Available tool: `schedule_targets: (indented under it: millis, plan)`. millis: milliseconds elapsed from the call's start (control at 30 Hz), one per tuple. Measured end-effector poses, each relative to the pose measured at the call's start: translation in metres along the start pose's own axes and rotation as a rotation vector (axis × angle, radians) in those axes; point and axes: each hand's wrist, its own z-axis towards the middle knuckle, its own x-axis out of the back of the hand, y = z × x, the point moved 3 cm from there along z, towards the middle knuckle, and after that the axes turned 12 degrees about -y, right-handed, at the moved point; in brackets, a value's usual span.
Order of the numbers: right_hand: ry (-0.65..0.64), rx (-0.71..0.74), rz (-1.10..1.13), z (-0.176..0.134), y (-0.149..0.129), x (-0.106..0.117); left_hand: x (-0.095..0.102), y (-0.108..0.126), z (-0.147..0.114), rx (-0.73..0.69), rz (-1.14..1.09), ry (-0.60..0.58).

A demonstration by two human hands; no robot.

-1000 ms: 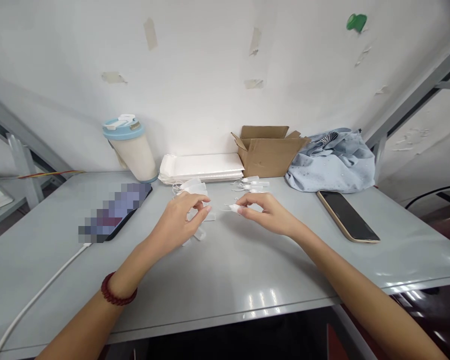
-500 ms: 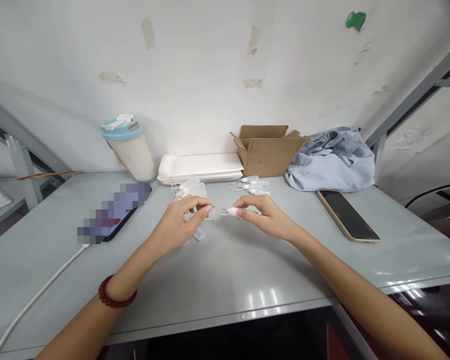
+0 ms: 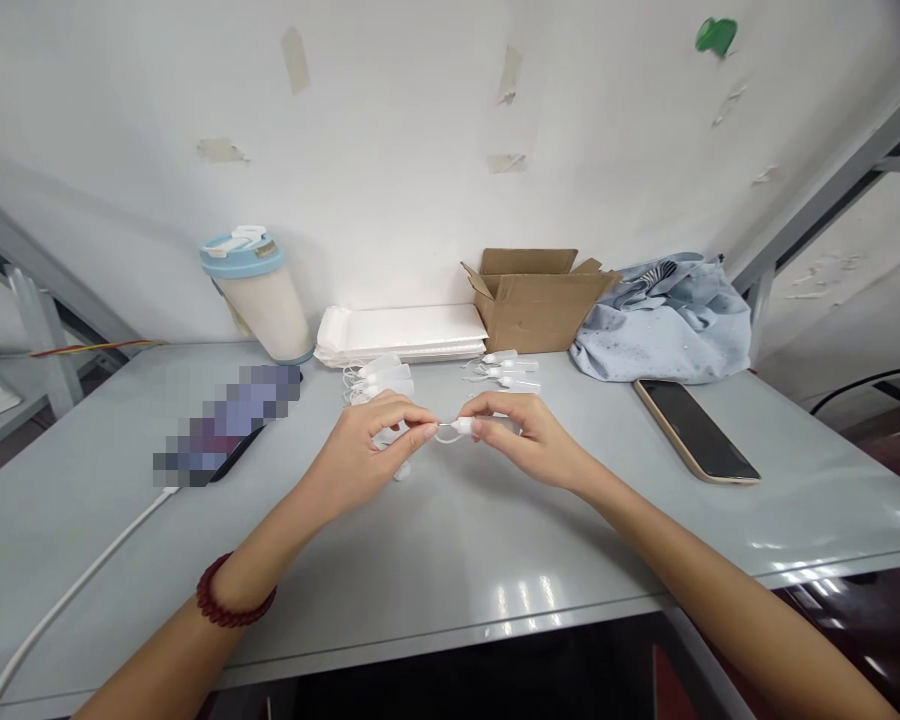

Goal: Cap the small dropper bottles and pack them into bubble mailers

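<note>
My right hand [image 3: 529, 435] is closed round a small needle-tip squeeze bottle [image 3: 462, 426], holding it on its side with the needle pointing left. A thin white strap [image 3: 448, 439] loops from the bottle's neck to my left hand [image 3: 382, 445]. The thumb and forefinger of that hand pinch the small tethered cap, mostly hidden, at the needle's tip. Just behind my left hand lie several like bottles [image 3: 386, 380], partly covered by it. Another group of needle-tip bottles [image 3: 519, 382] lies beyond my right hand.
Against the wall stand a tumbler with a blue lid [image 3: 262, 300], a stack of white packets [image 3: 412, 335], an open cardboard box [image 3: 544, 310] and a light blue cloth [image 3: 667, 330]. A phone on a cable [image 3: 229, 425] lies left, another phone [image 3: 694, 430] right, on the grey table [image 3: 450, 560].
My left hand has moved right, towards the bottle, so its fingertips now meet the needle's tip. The strap has bent into a loop below. My right hand has barely moved.
</note>
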Motion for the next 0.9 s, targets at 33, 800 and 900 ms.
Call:
schedule_targets:
  millis: [33,800,900]
  plan:
    - [0.003,-0.001,-0.001,0.0,0.0,0.0,0.0,0.0,0.0,-0.002,0.0,-0.001]
    - [-0.053,0.113,-0.172,-0.001,-0.004,-0.004,-0.009,-0.003,-0.001,-0.096,0.124,-0.049]
    - [-0.06,0.137,-0.191,-0.001,-0.004,-0.005,-0.011,-0.002,-0.001,-0.117,0.12,-0.059]
